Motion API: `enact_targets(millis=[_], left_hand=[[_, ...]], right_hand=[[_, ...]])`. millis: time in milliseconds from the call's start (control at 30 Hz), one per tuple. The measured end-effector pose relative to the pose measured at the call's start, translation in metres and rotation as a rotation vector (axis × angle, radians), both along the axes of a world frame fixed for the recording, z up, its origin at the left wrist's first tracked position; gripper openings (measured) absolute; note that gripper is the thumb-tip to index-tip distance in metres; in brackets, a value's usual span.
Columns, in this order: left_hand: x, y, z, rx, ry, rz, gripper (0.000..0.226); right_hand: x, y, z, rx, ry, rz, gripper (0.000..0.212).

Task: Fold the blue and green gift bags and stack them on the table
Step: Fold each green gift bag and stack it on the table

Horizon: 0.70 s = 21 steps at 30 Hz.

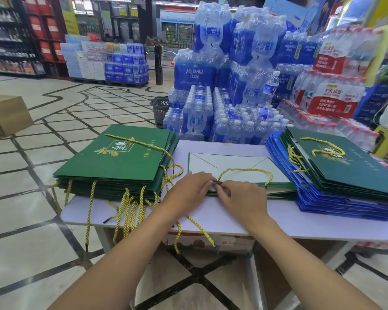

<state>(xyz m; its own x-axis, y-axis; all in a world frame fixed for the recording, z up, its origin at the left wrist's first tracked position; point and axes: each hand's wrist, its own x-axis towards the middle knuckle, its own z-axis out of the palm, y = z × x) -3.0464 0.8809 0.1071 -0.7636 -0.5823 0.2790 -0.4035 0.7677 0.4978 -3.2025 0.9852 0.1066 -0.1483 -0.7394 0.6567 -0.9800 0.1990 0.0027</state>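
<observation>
- Head view: a person's left hand [189, 189] lies palm-down, fingers nearly straight, on a flattened green gift bag [233, 163] at the middle of the pale, smooth tabletop [211, 217].
- The right hand [241, 196] curls its fingers to pinch the dark tip of the bag's twisted gold cord [246, 170].
- The bag shows a creased white panel edged in green.
- A left stack [119, 159] of flat matte green bags trails cords over the edge.
- At right, green bags [349, 168] lie on glossy blue bags [318, 203].
</observation>
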Motion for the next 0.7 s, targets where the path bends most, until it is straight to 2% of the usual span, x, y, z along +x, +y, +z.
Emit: enact_targets(millis=[467,600,700], left_hand=[[0.003,0.005,0.003,0.004,0.01,0.012,0.035],[0.002,0.006,0.003,0.006,0.025,0.018,0.032],[0.002,0.007,0.003,0.007,0.053,0.031,0.026]], right_hand=[[-0.002,0.002,-0.005,-0.035,-0.181,0.207,0.019],[-0.001,0.006,-0.002,-0.066,-0.173,0.175,0.024],[-0.004,0.006,0.007,-0.16,-0.237,0.144,0.033]])
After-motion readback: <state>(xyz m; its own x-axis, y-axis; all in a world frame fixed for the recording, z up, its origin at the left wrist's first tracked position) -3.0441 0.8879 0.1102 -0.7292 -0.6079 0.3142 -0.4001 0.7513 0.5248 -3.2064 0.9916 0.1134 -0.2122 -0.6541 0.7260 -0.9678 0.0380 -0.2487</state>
